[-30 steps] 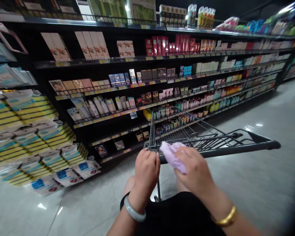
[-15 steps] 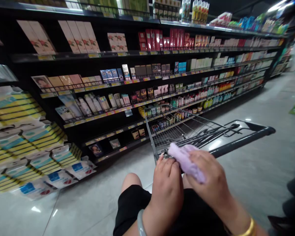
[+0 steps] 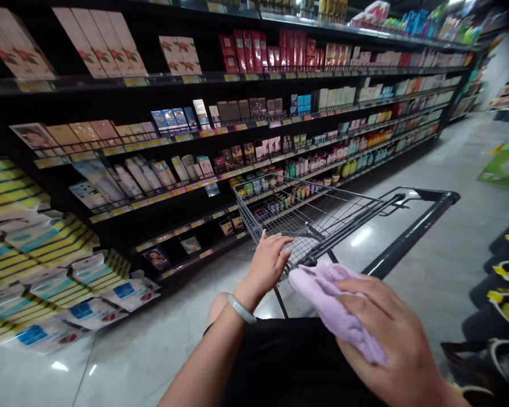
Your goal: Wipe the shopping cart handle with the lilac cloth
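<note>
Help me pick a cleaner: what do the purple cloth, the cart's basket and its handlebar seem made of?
Purple cloth: matte fabric, perhaps microfibre; soft, dull folds. Basket: probably metal, slightly shiny; thin, grey, open wires. Handlebar: dark, smooth, glossy, with highlights along it; plastic or coated metal, unclear.

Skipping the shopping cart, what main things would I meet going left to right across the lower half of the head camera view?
Yellow-and-black striped packs, left hand, purple cloth, right hand, dark bucket-like containers.

Soft matt cloth point(image 3: 322, 294), metal-wire cart point(image 3: 297, 249), glossy floor point(image 3: 165, 333)
</note>
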A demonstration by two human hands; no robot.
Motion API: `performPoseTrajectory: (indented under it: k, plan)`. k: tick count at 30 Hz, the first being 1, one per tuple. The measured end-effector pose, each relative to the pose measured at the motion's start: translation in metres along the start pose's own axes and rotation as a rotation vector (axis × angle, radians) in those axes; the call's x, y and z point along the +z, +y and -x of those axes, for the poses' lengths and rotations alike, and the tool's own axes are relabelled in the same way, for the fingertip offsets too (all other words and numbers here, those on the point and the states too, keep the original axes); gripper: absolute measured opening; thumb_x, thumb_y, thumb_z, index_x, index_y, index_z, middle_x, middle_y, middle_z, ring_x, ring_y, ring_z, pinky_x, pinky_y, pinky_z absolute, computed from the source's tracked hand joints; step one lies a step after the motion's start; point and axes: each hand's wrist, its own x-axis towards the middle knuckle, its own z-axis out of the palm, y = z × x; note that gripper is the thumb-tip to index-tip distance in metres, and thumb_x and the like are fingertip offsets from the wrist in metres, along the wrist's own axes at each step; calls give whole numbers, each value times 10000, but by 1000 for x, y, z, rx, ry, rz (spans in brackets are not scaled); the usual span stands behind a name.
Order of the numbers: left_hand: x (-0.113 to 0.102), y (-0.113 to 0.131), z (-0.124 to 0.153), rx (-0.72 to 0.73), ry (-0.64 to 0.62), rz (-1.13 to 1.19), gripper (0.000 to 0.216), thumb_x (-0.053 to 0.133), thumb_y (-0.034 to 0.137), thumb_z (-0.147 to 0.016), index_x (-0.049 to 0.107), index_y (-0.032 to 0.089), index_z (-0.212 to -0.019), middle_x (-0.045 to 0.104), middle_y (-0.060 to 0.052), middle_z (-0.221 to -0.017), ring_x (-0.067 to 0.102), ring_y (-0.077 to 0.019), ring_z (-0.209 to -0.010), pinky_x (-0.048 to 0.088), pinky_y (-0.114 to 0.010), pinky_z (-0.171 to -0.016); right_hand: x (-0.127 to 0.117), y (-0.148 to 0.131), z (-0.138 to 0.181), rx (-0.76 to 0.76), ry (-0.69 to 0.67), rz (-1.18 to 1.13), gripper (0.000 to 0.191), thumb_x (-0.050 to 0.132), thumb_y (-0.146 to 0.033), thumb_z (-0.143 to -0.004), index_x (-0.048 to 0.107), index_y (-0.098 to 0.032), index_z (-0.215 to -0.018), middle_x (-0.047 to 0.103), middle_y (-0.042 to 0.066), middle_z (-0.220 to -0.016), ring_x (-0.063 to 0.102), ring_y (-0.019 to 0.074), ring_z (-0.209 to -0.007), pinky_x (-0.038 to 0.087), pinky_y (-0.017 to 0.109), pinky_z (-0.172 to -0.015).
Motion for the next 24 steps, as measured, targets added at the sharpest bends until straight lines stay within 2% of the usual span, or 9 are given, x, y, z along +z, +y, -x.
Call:
performPoseTrajectory:
  k: [3, 5, 9, 12, 15, 18, 21, 24]
  plan:
    - [11, -20, -7, 20, -169, -20, 477, 272, 422, -1017, 708, 242, -942, 709, -18, -993, 612, -173, -1046, 165, -542, -1189, -1, 4, 2, 22, 24, -36, 335, 620, -117, -736, 584, -199, -1058, 633, 114, -1098, 625, 293, -1059, 549, 449, -889]
    - [16, -25, -5, 37, -197, 1, 582, 187, 426, -1024, 692, 224, -814, 681, -9, -864, 608, -150, -929, 178, -500, -1189, -4, 15, 5, 40, 36, -49, 341, 626, -119, -728, 580, -195, -1057, 628, 116, -1103, 624, 298, -1066, 554, 444, -881]
    - [19, -27, 5, 118, -168, 61, 663, 77, 515, -998, 649, 221, -836, 624, -24, -865, 564, -161, -936, 164, -475, -1195, -11, 18, 3, 77, 53, 22, 343, 622, -132, -727, 587, -201, -1061, 639, 113, -1086, 641, 298, -1039, 565, 429, -851]
    - [19, -27, 9, 161, -198, 39, 565, 227, 607, -963, 625, 224, -843, 600, -25, -861, 547, -182, -937, 153, -495, -1195, -12, -1, -2, 33, 1, 87, 313, 607, -172, -746, 607, -222, -1055, 663, 107, -1064, 652, 294, -1015, 575, 421, -820]
    - [20, -26, 10, 175, -220, -33, 418, 400, 552, -935, 606, 229, -768, 572, -10, -785, 534, -187, -861, 237, -482, -1157, -7, -14, -1, -60, -43, 145, 303, 629, -255, -749, 638, -236, -1052, 677, 108, -1059, 655, 313, -995, 580, 466, -800]
    - [24, -22, 11, 150, -223, -98, 315, 494, 450, -904, 582, 222, -705, 544, -14, -725, 509, -191, -807, 407, -402, -964, -3, -9, 7, -60, -23, 161, 296, 634, -250, -745, 649, -235, -1040, 673, 116, -1077, 648, 321, -1011, 585, 482, -789]
    - [29, -13, 13, 126, -212, -147, 305, 504, 426, -897, 573, 212, -690, 551, -37, -732, 486, -199, -790, 418, -366, -798, -6, 2, 17, -96, 10, 145, 278, 621, -200, -750, 666, -253, -1020, 679, 103, -1062, 651, 307, -1020, 585, 471, -813]
    - [35, -2, 14, 134, -196, -156, 390, 447, 508, -922, 579, 208, -710, 555, -49, -752, 475, -203, -776, 399, -374, -782, -15, 11, 28, -87, 67, 155, 231, 600, -207, -791, 676, -282, -996, 688, 87, -1038, 655, 296, -1017, 579, 474, -838]
